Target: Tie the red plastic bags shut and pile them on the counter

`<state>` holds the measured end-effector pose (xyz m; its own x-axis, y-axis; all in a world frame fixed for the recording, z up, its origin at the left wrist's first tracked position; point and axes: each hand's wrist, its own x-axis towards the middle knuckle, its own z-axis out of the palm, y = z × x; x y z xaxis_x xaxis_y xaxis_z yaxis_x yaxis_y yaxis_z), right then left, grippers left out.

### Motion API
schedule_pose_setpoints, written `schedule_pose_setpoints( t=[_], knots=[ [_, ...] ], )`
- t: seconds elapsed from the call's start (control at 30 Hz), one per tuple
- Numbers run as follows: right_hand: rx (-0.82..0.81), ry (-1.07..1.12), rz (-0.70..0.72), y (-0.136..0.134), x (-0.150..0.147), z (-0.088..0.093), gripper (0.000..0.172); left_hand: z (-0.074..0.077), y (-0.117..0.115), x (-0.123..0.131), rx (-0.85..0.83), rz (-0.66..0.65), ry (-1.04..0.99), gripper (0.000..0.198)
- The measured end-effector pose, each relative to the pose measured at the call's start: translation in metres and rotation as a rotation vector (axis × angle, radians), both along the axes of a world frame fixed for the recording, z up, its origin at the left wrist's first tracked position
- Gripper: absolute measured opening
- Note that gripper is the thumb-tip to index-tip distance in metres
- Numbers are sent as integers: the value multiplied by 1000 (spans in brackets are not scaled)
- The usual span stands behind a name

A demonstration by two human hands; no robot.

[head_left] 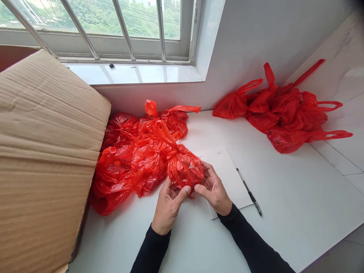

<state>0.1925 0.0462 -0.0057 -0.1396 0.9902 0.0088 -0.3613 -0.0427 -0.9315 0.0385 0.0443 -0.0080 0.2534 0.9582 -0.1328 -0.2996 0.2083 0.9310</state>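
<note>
A knotted red plastic bag (185, 167) is held between my two hands, its handle loop standing up toward the window. My left hand (170, 203) grips its lower left side, the thumb in front and the other fingers partly hidden under it. Around the lower right side curls my right hand (214, 189), thumb near the left one. What the bag contains cannot be made out. Touching it on the left is another tied red bag (149, 163), part of a pile of several such bags against the wall.
A large cardboard box (48, 159) stands at the left. Beneath and beside my right hand lies white paper (231, 178), with a black pen (250, 193) along its right edge. More red bags (284, 110) are heaped in the right corner. A barred window (119, 30) is behind.
</note>
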Motion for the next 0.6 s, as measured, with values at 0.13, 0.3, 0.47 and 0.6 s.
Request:
schedule_pose_setpoints(
  t=[0.13, 0.3, 0.47, 0.6],
  knots=[
    [1, -36, -11, -1, 0, -3, 49, -1, 0, -2, -37, 3, -17, 36],
    [36, -104, -50, -1, 1, -4, 42, -2, -1, -4, -76, -26, -68, 33],
    [52, -172, -121, -1, -2, -4, 36, 0, 0, -4, -109, -15, -77, 21],
    [40, -180, -140, -2, -5, -8, 31, -1, 0, -3, -135, 6, -43, 22]
  ],
)
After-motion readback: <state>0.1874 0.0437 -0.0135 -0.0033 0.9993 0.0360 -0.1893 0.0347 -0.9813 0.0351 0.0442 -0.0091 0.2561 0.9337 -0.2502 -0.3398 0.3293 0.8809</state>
